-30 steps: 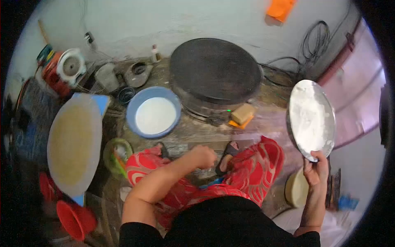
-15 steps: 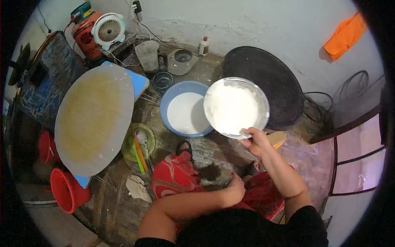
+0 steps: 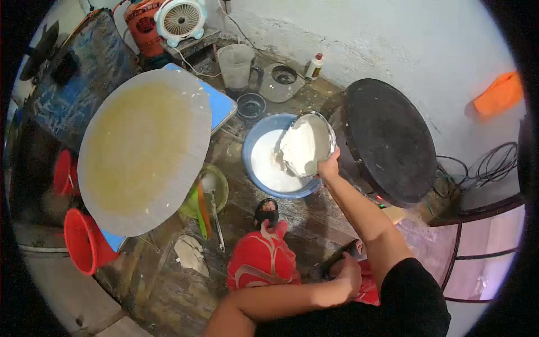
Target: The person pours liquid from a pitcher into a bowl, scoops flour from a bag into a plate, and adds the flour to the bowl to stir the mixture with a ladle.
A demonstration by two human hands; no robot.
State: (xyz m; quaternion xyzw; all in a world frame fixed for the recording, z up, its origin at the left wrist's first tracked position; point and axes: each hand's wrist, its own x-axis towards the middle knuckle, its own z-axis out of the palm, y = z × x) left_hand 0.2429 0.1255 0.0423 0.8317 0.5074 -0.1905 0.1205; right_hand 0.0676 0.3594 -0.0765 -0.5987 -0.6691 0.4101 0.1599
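Note:
My right hand (image 3: 329, 164) grips the rim of a metal bowl (image 3: 324, 135), its thumb over the edge. The bowl is tilted to the left over a blue basin (image 3: 255, 178). White powder (image 3: 300, 145) fills much of the bowl and slides over its lower lip. White stuff (image 3: 269, 160) lies in the basin; whether it is liquid or powder is hard to tell. Near my right knee is my left hand (image 3: 351, 276), bent at the wrist, with most of its fingers hidden.
A round black griddle (image 3: 390, 140) stands right of the basin. At left, a large thin yellowish round sheet (image 3: 146, 151) lies on a blue board (image 3: 222, 106). A green bowl with utensils (image 3: 220, 191), a pitcher (image 3: 236, 64), a fan (image 3: 181, 21) and red buckets (image 3: 84, 241) surround me.
The metal bowl has gone from nearly level to tilted left over the basin, and powder now spills from it. The view has shifted. My left hand stays near my knee.

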